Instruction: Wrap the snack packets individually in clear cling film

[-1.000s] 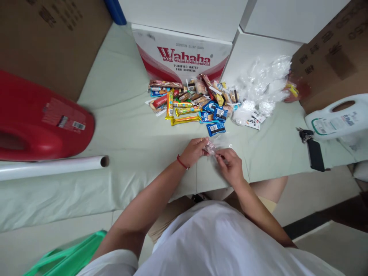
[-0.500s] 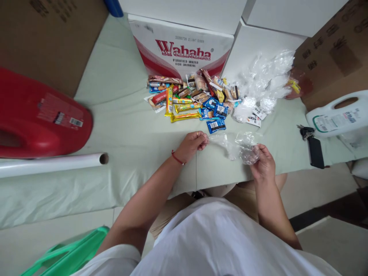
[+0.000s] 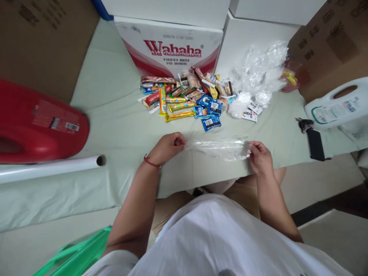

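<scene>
A clear plastic bag (image 3: 220,148) is stretched out sideways between my two hands, above the pale green cloth. My left hand (image 3: 170,147) pinches its left end, with a red string bracelet on the wrist. At the other end, my right hand (image 3: 260,155) grips the bag between thumb and fingers. Beyond the hands lies a heap of wrapped snacks (image 3: 179,105), yellow, blue, red and brown. A blue snack packet (image 3: 211,123) is the nearest of them. Right of the heap sits a pile of crumpled clear plastic bags (image 3: 255,73).
Behind the snacks stands a Wahaha carton (image 3: 172,46). On the left are a red jug (image 3: 43,126) and a white roll (image 3: 54,167). A white jug (image 3: 339,103), keys (image 3: 304,124) and a black phone-like object (image 3: 315,145) lie right. A green bag (image 3: 77,253) hangs low left.
My left hand has moved left, away from the right hand. The plastic bag, bunched before, is now pulled out long and straight. My view has shifted slightly.
</scene>
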The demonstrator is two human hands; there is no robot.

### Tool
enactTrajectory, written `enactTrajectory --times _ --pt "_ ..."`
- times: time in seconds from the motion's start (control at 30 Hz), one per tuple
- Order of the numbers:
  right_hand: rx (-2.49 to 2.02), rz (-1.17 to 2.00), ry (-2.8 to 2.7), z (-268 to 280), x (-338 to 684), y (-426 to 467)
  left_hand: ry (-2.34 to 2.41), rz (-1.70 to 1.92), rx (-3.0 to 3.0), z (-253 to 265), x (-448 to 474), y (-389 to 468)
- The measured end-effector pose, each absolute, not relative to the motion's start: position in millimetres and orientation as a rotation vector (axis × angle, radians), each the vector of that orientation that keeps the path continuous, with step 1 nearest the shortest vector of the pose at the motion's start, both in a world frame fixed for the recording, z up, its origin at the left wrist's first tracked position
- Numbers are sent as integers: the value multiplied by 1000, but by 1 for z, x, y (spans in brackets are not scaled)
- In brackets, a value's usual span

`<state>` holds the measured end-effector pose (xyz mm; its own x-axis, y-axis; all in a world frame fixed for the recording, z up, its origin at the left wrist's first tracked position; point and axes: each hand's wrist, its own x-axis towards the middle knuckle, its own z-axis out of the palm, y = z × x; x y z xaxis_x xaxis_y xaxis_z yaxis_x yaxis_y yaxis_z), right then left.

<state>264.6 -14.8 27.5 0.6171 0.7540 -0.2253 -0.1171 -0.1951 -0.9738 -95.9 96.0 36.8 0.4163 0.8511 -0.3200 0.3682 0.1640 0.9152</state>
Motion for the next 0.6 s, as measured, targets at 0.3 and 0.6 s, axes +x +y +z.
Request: enactTrajectory --times 0.3,0.6 --pt "-1555 314 -1390 53 218 -36 1139 680 1250 26 -85 71" --pt "-1149 550 -2113 39 185 -43 1584 1222 1149 32 -78 47"
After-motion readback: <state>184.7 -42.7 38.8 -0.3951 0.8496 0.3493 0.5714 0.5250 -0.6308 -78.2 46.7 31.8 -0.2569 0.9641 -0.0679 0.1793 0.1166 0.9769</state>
